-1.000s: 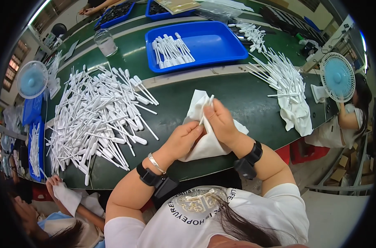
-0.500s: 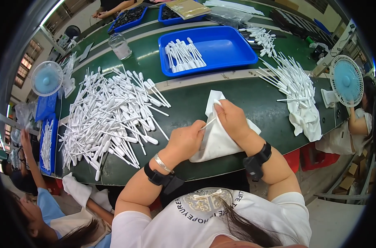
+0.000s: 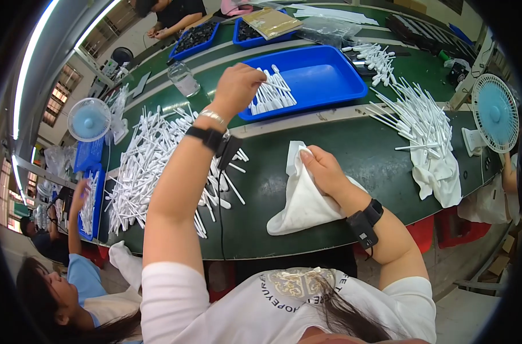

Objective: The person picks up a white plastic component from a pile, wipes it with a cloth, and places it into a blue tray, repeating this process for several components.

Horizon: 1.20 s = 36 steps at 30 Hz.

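The left hand (image 3: 236, 86) is reaching over the blue tray (image 3: 330, 71), fingers seemingly pinching a white pipette (image 3: 271, 87); the right hand (image 3: 323, 168) is gripping the white cloth (image 3: 301, 200). A loose pinch could be dropping it outside.

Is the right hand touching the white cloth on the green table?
Touching. The head view shows the right hand pressing its fingers on the upper fold of the white cloth, with no gap between them.
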### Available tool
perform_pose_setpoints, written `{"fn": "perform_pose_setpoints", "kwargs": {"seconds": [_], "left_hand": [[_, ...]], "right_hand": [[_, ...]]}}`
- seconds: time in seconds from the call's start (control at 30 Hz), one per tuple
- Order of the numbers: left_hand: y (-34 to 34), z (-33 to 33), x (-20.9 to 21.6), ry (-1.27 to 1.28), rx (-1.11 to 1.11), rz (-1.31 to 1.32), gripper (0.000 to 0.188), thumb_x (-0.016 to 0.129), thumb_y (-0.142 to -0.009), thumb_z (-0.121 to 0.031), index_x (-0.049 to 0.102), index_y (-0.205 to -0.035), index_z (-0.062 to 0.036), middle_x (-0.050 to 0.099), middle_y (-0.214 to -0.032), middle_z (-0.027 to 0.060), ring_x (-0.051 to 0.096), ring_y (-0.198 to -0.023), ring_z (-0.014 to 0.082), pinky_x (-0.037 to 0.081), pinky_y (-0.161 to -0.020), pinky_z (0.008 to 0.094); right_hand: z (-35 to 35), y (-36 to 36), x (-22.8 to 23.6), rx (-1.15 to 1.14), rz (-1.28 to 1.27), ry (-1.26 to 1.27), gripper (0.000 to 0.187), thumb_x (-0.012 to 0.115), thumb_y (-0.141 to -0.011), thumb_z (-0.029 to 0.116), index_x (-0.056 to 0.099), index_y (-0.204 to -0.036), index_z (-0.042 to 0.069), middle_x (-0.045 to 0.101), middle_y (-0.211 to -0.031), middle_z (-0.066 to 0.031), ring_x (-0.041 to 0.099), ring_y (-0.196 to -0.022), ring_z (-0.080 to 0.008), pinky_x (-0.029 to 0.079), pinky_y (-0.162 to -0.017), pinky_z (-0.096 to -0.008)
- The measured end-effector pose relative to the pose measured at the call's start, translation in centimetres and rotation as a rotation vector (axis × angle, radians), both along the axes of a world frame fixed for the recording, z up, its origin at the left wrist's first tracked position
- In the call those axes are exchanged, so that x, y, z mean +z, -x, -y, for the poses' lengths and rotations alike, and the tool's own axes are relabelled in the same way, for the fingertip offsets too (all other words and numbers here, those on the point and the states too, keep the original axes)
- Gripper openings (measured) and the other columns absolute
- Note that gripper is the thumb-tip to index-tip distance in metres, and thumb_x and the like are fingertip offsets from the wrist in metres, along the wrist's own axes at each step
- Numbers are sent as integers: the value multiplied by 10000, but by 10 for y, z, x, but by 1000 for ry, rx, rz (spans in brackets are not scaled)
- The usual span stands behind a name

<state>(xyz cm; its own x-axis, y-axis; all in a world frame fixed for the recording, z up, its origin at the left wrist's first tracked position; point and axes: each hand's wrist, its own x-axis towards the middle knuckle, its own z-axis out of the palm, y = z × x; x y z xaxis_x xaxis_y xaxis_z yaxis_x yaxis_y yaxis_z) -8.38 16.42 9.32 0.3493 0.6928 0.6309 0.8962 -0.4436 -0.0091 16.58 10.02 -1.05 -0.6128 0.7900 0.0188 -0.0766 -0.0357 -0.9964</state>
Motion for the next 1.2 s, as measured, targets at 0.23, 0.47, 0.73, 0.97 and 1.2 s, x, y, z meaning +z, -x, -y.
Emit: {"fn": "perform_pose_setpoints", "kwargs": {"seconds": [0.23, 0.47, 0.73, 0.97, 1.2], "left_hand": [[36, -80, -64, 241, 132, -375, 208, 517, -744, -47, 649, -896, -99, 625, -949, 94, 555, -947, 275, 458, -792, 362], [65, -66, -48, 325, 255, -292, 317, 479, -756, -27, 635, -1010, -133, 620, -1004, 121, 557, -987, 287, 456, -816, 372], [108, -1, -26, 849, 435, -339, 226, 552, -756, -140, 650, -958, -114, 641, -910, 119, 597, -854, 308, 467, -753, 380], [96, 42, -58, 785, 100, -281, 196, 563, -759, -171, 658, -920, -111, 647, -844, 114, 600, -821, 309, 466, -731, 384], [76, 67, -49, 735, 162, -484, 221, 566, -773, -170, 608, -982, -112, 641, -897, 96, 591, -799, 327, 470, -702, 389]], "right_hand": [[2, -4, -8, -1, 90, -171, 229, 472, -918, 230, 547, -877, 18, 530, -746, 2, 447, -708, -67, 397, -642, -236], [-2, 0, -8, 7, 103, -168, 228, 477, -916, 227, 538, -872, 12, 520, -734, -8, 447, -711, -78, 401, -648, -250], [-4, -2, 1, 25, 60, -36, 238, 505, -895, 223, 548, -990, 9, 563, -831, -28, 491, -776, -85, 417, -699, -244], [-2, -8, 12, -2, 158, -134, 311, 556, -858, 231, 538, -1064, -1, 583, -906, -55, 518, -805, -107, 421, -726, -242], [-3, -12, 21, 14, 355, -276, 280, 587, -836, 248, 573, -965, 0, 589, -815, -33, 503, -720, -103, 415, -665, -241]]}}
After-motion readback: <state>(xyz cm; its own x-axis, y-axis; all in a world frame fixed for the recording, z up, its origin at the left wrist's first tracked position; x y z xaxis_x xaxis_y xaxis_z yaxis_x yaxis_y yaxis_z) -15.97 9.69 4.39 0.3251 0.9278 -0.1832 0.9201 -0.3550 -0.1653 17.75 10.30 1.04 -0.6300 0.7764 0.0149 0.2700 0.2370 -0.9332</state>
